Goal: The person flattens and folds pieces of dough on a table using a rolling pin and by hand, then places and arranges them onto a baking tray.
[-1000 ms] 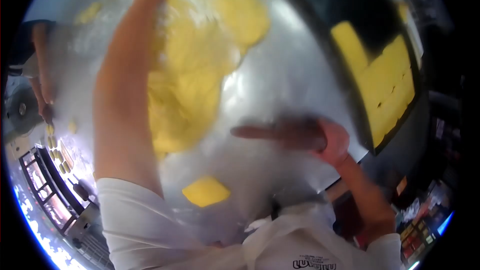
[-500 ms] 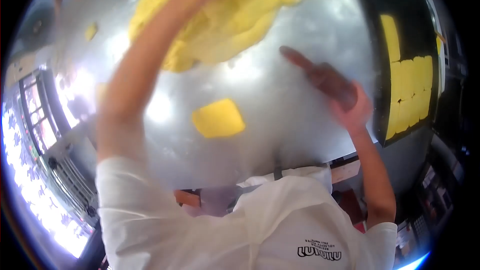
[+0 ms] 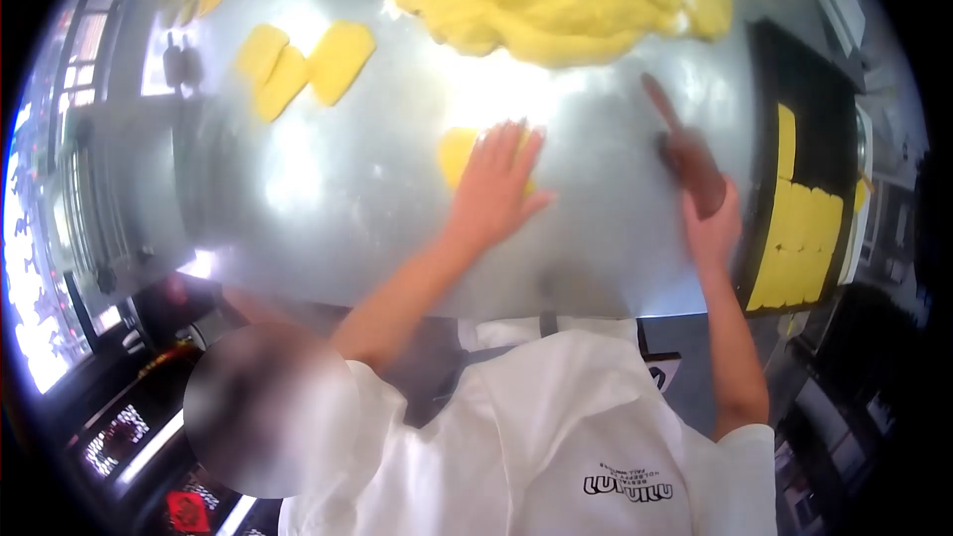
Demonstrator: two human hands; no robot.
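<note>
Off the big dough (image 3: 546, 0), the left hand (image 3: 488, 194) has moved onto a small dough piece (image 3: 455, 154) on the worktop (image 3: 596, 268), its grip wide. It seems to be patting or placing, which calls for a flat palm; the right hand (image 3: 717, 230) grips a rolling pin (image 3: 698, 174).

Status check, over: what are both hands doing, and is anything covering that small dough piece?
Left hand flat over small dough piece. Right hand gripping rolling pin, off to the right. Left hand partly covers the piece; large dough mass beyond.
</note>
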